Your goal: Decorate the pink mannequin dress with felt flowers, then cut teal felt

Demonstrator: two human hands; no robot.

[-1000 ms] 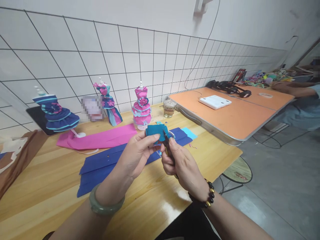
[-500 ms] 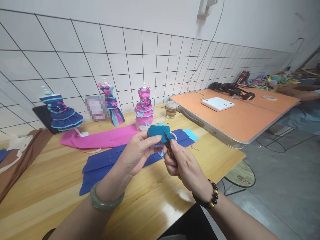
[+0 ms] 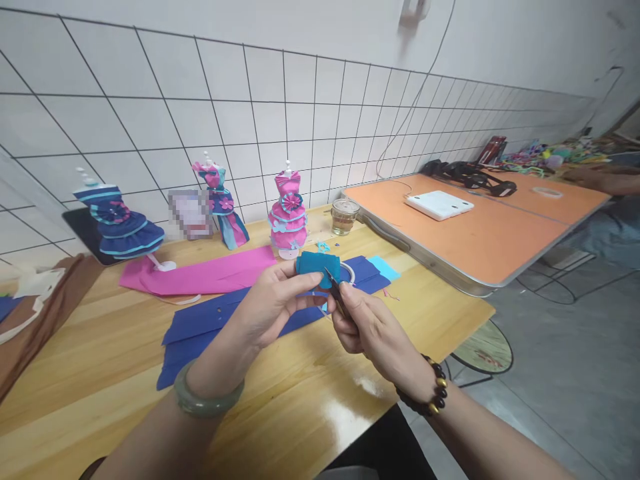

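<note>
A small folded teal piece (image 3: 313, 263) is pinched between the thumb and fingers of my left hand (image 3: 273, 300). Closed round dark scissors (image 3: 339, 293), my right hand (image 3: 367, 317) holds their tips against the front of the teal piece. Under and behind both hands lie dark blue strips (image 3: 195, 337) on the wooden table (image 3: 280, 400). A pink strip (image 3: 210, 272) stretches out behind my left hand. Part of a white ring (image 3: 349, 272) shows just beyond the scissors, and a light blue piece (image 3: 384, 268) is to its right.
Three small dress forms, in blue (image 3: 127, 227), mixed colours (image 3: 225, 207) and pink (image 3: 289, 213), stand near the wall beside a glass cup (image 3: 344, 217). An orange table (image 3: 480, 247) on the right bears a white box (image 3: 440, 205) and black straps. A person's arm (image 3: 605, 180) shows far right.
The scissors and my right hand have shifted slightly, and the tips now lie a little further left on the teal piece. The view has turned slightly.
</note>
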